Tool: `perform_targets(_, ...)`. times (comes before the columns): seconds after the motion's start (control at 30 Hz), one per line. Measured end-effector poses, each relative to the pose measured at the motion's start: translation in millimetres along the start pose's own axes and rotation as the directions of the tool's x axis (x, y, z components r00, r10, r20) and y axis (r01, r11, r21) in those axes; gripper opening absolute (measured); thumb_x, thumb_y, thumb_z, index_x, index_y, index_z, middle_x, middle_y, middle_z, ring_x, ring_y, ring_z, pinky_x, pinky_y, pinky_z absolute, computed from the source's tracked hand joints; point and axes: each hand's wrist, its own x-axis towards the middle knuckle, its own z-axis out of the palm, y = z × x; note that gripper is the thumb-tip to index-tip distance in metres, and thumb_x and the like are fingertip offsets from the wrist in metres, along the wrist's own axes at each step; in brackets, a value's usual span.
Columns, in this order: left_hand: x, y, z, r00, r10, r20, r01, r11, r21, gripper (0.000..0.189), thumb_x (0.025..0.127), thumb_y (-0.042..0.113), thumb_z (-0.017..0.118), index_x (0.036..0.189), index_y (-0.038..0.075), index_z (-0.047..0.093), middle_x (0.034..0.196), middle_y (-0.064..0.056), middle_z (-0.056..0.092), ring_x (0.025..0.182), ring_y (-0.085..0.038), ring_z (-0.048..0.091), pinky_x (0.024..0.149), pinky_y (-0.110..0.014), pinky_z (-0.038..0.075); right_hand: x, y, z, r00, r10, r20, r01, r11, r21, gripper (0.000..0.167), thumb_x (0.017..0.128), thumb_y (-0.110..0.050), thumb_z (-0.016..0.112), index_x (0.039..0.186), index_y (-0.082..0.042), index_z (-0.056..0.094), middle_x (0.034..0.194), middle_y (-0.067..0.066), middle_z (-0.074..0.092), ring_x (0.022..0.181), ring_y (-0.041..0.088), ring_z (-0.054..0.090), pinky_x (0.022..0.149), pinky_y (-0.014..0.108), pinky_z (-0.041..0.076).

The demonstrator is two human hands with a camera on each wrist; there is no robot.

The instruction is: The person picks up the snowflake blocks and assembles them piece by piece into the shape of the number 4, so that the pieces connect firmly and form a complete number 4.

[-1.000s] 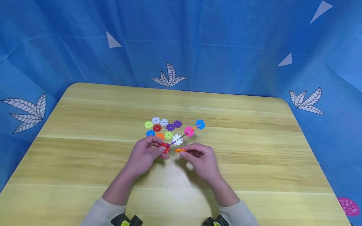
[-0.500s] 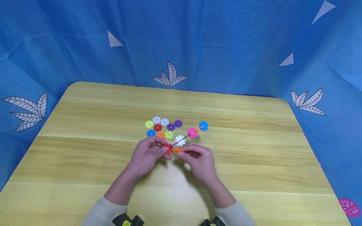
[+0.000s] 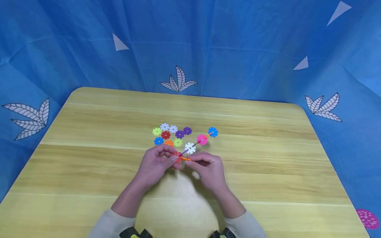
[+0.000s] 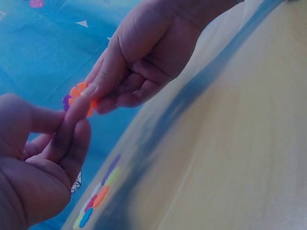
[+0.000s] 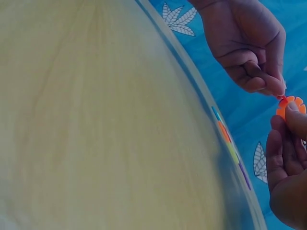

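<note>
My left hand pinches a red notched plastic disc between thumb and fingers. From that disc a joined chain slants up to the right: a purple disc seen edge-on, a white disc, a dark edge-on one, a pink disc, an orange edge-on one and a blue disc at the end. My right hand pinches an orange notched disc, its edge right at the red disc's rim. Fingers partly cover both held discs in the wrist views.
Just beyond my left hand, several loose discs lie on the wooden table, among them a lime disc, a dark red disc and a purple disc. A blue patterned cloth hangs behind the table.
My right hand has moved left, bringing the orange disc from a gap away up against the red disc. The chain and left hand have shifted slightly right.
</note>
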Motion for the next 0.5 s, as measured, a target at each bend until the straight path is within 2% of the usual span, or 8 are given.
perform_targets(0.2,-3.1,0.4,1.4,1.000,0.006,-0.012,-0.006,1.000,-0.014,0.013,0.092,-0.011,0.062,0.105,-0.007,0.060,0.093,-0.020,0.061,0.077,-0.033,0.073,0.071,-0.036,0.058,-0.1,0.7,2.1,1.000,-0.019,0.000,0.019,1.000,-0.021,0.009,0.078,0.009,0.080,0.085,0.005,0.075,0.089,0.013,0.073,0.084,0.024,0.069,0.075,0.036,0.059)
perform_targets(0.5,-5.5,2.7,-2.0,0.999,-0.014,-0.029,0.016,0.997,0.070,0.010,0.092,-0.007,0.066,0.101,-0.003,0.062,0.090,-0.018,0.063,0.075,-0.030,0.073,0.056,-0.025,0.047,1.2,1.0,6.2,0.997,-0.077,0.030,0.079,0.993,-0.085,0.008,0.078,0.005,0.082,0.083,0.002,0.077,0.084,0.009,0.073,0.080,0.023,0.068,0.070,0.030,0.058)
